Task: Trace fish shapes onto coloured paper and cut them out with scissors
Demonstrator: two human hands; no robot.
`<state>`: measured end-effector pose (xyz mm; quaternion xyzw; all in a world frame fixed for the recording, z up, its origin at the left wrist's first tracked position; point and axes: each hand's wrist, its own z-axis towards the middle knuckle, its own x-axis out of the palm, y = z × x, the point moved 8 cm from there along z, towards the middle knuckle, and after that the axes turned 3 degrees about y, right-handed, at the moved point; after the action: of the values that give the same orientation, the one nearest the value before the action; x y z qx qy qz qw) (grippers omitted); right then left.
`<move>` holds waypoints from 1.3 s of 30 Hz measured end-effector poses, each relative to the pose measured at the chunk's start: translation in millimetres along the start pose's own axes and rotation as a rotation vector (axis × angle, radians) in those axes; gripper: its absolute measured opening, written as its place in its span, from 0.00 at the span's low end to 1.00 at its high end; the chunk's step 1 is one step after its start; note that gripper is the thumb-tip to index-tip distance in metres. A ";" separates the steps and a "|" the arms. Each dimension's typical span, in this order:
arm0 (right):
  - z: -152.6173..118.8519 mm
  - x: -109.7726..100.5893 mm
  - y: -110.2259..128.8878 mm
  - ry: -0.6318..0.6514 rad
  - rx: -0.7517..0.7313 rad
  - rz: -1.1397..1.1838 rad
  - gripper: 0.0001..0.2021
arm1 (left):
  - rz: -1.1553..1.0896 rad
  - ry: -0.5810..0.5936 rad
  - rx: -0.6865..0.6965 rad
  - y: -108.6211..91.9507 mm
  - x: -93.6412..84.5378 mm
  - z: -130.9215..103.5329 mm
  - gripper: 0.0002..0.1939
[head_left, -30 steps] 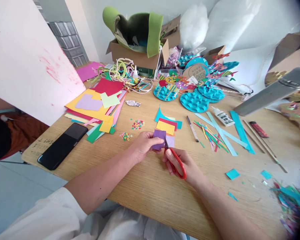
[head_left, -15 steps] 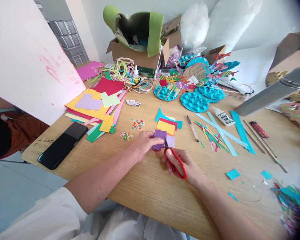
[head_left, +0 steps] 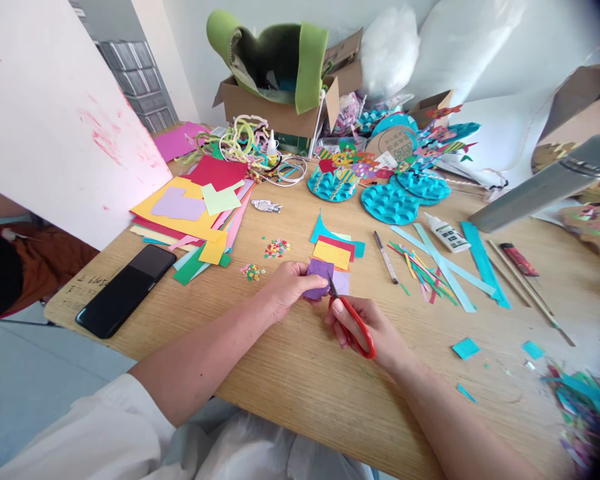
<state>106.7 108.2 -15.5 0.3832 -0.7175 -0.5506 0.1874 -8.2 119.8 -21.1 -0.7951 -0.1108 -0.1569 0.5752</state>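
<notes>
Between the thumb and fingers of my left hand (head_left: 291,287) is a small piece of purple paper (head_left: 319,269). My right hand (head_left: 367,330) is wrapped around the red handles of a pair of scissors (head_left: 356,325). Their dark blades meet the right edge of the purple paper; how far they part is hard to see. Just behind, on the table, lie a yellow paper piece (head_left: 333,253), a lilac piece (head_left: 342,283) and a teal offcut (head_left: 325,230), with red paper partly covered under the yellow.
A phone (head_left: 125,290) and stacked coloured paper (head_left: 180,213) lie on the left. Paper confetti (head_left: 277,249) sits beyond my left hand. Rightward are a pen (head_left: 385,257), paper strips (head_left: 425,270), a glue bottle (head_left: 447,233) and a grey cylinder (head_left: 545,183). Blue egg-tray discs (head_left: 393,202) stand behind.
Almost nothing differs. The scissors and my right hand have shifted very slightly, with the blades still at the purple paper's edge.
</notes>
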 end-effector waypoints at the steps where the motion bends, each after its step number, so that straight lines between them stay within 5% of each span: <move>1: 0.0 0.2 0.1 0.002 0.000 0.003 0.27 | 0.001 0.000 0.000 -0.1 0.0 0.1 0.10; 39: 0.8 0.5 -2.0 0.011 -0.003 0.054 0.27 | 0.011 -0.022 -0.003 -2.9 -1.1 -0.9 0.11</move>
<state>106.5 108.2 -17.7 0.3665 -0.7258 -0.5442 0.2068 -10.3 119.8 -18.7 -0.7983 -0.1124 -0.1453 0.5736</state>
